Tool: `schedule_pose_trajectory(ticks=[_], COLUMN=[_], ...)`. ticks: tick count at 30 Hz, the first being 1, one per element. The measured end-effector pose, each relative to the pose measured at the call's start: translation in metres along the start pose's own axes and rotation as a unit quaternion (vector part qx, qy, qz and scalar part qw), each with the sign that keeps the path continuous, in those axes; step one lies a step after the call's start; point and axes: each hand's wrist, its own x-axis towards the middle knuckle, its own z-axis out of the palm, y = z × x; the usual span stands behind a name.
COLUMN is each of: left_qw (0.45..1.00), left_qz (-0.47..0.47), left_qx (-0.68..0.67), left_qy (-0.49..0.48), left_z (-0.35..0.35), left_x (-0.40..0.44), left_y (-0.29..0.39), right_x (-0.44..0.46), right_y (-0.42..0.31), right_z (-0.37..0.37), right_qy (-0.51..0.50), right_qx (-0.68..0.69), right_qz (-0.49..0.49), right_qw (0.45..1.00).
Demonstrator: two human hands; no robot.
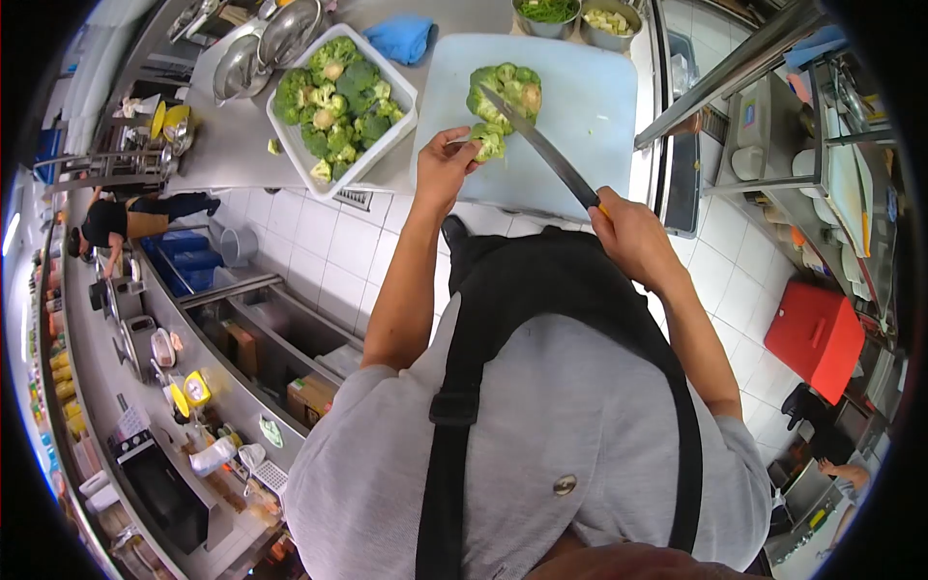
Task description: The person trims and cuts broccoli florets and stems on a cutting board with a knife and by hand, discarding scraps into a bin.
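Note:
My left hand (448,164) pinches a small broccoli floret (490,142) at the near left part of the pale blue cutting board (580,87). In my right hand (630,232) is the yellow handle of a long kitchen knife (551,155). Its blade slants up and left across the board, with the tip over a larger broccoli head (507,92). That head lies with its cut stem showing, close to the floret. Left of the board, a white plastic tub (410,121) holds many cut broccoli pieces (338,101).
Behind the board lies a blue cloth (398,39). Metal containers of chopped greens (547,10) and pale cubes (609,21) stand at the back right. Metal strainers (242,68) rest beyond the tub. A person (106,222) stands at a far-left counter; another person's arm (846,472) shows lower right.

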Motion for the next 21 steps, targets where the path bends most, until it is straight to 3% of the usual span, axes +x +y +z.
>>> schedule_pose_trajectory(ticks=[6,21], left_qw=[0.994,0.993], left_qz=[0.039,0.062], left_qx=[0.076,0.063], left_qy=[0.067,0.082], left_z=[-0.006,0.0], left_x=[-0.004,-0.009], left_y=[-0.038,-0.036], right_x=[0.003,0.005], right_y=[0.006,0.005], right_z=[0.016,0.022], right_qy=[-0.045,-0.06], right_qx=[0.001,-0.016], right_qz=[-0.019,-0.029], right_qw=[0.999,0.998])
